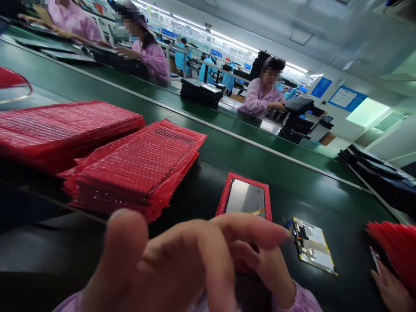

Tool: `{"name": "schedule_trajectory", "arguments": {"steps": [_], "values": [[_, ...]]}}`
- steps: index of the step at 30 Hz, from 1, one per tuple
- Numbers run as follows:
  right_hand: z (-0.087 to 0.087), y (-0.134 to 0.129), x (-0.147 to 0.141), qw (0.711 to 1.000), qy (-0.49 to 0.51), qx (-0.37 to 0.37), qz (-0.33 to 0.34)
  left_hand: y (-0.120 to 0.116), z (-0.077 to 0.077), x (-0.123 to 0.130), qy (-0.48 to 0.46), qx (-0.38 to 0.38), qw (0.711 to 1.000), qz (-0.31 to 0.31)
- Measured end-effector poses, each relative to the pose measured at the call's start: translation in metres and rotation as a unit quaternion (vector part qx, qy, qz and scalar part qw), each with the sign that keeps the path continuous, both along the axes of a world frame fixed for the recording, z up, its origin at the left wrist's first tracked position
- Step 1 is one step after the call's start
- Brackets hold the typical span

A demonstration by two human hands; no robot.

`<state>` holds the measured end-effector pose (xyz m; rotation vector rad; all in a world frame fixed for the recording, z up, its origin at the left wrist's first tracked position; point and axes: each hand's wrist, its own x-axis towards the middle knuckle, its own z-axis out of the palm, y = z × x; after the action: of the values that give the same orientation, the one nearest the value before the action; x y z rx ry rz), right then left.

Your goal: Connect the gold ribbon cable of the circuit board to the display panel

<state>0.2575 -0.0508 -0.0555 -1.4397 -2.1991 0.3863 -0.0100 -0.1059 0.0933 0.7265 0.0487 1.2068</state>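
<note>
My left hand (169,264) is raised close to the camera with its fingers spread, and nothing shows in it. Beneath it my right hand (271,271), in a pink sleeve, rests at the near end of a red bubble bag (227,197) that holds a grey display panel (245,197). Whether it grips the bag is hidden. A bare panel with circuit parts (313,245) lies flat on the dark table just right of the bag. Another hand (390,290) shows at the bottom right corner; I cannot tell whose it is.
Two stacks of red bubble bags (139,164) (61,125) lie to the left, and more red bags (396,247) at the right edge. A green conveyor belt (227,143) runs behind. Black tray stacks (199,91) (373,160) and seated workers in pink (263,93) line the far side.
</note>
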Motion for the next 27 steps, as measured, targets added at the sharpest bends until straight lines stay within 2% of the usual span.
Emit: {"name": "schedule_trajectory", "arguments": {"steps": [1, 3, 6, 9, 12, 14, 16, 18, 23, 27], "values": [[-0.010, 0.002, -0.019, 1.000, 0.012, -0.005, 0.000, 0.005, -0.004, -0.003, 0.017, -0.002, 0.999, 0.033], [-0.023, 0.004, -0.039, 0.999, 0.040, -0.004, -0.015, 0.015, -0.021, -0.009, 0.101, -0.037, 0.989, 0.106], [-0.031, 0.004, -0.040, 0.996, 0.084, 0.010, -0.035, 0.034, -0.061, -0.011, 0.206, -0.111, 0.955, 0.184], [-0.033, 0.002, -0.038, 0.993, 0.105, 0.037, -0.033, 0.047, -0.101, -0.004, 0.266, -0.207, 0.930, 0.145], [-0.038, 0.001, -0.043, 0.988, 0.078, 0.120, -0.057, 0.050, -0.126, 0.007, 0.289, -0.232, 0.923, 0.102], [-0.044, 0.001, -0.047, 0.983, 0.030, 0.169, -0.070, 0.048, -0.133, 0.013, 0.284, -0.223, 0.928, 0.091], [-0.050, 0.001, -0.049, 0.981, -0.025, 0.181, -0.065, 0.047, -0.135, 0.016, 0.275, -0.221, 0.931, 0.093], [-0.053, 0.002, -0.049, 0.982, -0.073, 0.167, -0.058, 0.048, -0.134, 0.014, 0.262, -0.233, 0.932, 0.093], [-0.048, 0.002, -0.047, 0.979, -0.159, 0.120, -0.034, 0.058, -0.129, -0.001, 0.217, -0.318, 0.922, 0.028], [-0.047, 0.000, -0.048, 0.981, -0.169, 0.094, -0.015, 0.067, -0.120, -0.006, 0.162, -0.399, 0.901, 0.044]]}}
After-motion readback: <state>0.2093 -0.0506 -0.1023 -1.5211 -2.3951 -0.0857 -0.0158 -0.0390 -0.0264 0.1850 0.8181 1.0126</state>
